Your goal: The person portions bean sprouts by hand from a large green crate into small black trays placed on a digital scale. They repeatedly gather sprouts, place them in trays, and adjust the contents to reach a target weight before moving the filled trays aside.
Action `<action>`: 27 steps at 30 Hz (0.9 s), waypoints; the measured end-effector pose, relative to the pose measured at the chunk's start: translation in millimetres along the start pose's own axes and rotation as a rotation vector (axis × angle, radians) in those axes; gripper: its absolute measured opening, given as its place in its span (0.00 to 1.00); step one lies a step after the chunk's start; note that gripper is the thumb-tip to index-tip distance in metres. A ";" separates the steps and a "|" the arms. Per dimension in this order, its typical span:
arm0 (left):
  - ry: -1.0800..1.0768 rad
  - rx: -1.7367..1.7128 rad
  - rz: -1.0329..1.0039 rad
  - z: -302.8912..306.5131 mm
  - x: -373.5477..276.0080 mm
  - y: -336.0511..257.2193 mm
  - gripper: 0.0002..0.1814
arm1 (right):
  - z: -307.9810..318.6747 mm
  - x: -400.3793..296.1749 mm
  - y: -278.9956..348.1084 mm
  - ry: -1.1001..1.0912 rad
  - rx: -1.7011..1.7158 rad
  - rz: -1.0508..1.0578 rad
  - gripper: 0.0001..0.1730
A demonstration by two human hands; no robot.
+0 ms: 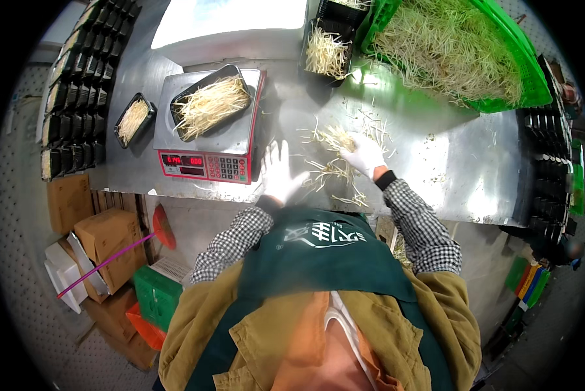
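My right hand [363,151], in a white glove, is closed around a small bunch of bean sprouts [338,138] over the steel table. Loose sprouts [334,170] lie beside and below it. My left hand [279,171], also gloved in white, is spread with nothing in it, just right of a digital scale [163,132]. On the scale's plate rests a black plastic tray of sprouts [212,105], tilted to one side. A smaller-looking black tray of sprouts [135,121] stands left of the scale. Another filled black tray [326,53] is at the table's back.
A green plastic crate [532,83] heaped with sprouts stands at the back right. Stacked black trays [77,95] line the left end, and more stacks [547,166] stand at the right. A white box [243,46] is behind the scale. Cardboard boxes [109,239] sit below left.
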State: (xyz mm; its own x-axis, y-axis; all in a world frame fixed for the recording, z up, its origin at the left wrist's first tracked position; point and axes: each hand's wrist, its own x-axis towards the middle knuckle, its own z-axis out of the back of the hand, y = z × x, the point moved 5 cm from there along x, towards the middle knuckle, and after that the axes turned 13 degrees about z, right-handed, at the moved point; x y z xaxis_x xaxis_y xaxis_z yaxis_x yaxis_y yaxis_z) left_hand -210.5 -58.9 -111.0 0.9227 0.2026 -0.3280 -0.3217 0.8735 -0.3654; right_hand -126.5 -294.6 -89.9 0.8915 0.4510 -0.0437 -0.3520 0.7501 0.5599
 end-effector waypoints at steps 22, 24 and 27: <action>0.121 0.006 -0.287 -54.9 2.4 -21.4 0.26 | 17.2 -64.8 -100.3 0.363 -0.090 -0.503 0.31; 0.217 -0.167 -0.240 -60.1 1.2 -34.6 0.28 | -38.5 -151.6 -117.5 0.189 0.151 -0.633 0.35; 0.313 -0.459 -0.183 -62.2 8.0 -50.5 0.31 | -42.0 -111.2 -19.5 -0.132 0.523 -0.362 0.26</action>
State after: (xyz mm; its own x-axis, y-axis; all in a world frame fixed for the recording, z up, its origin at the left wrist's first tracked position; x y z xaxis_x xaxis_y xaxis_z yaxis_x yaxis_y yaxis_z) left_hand -200.1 -128.9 -149.4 0.8876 -0.1353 -0.4403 -0.2865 0.5863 -0.7578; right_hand -230.7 -339.0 -130.7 0.9669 0.1262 -0.2218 0.1326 0.4940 0.8593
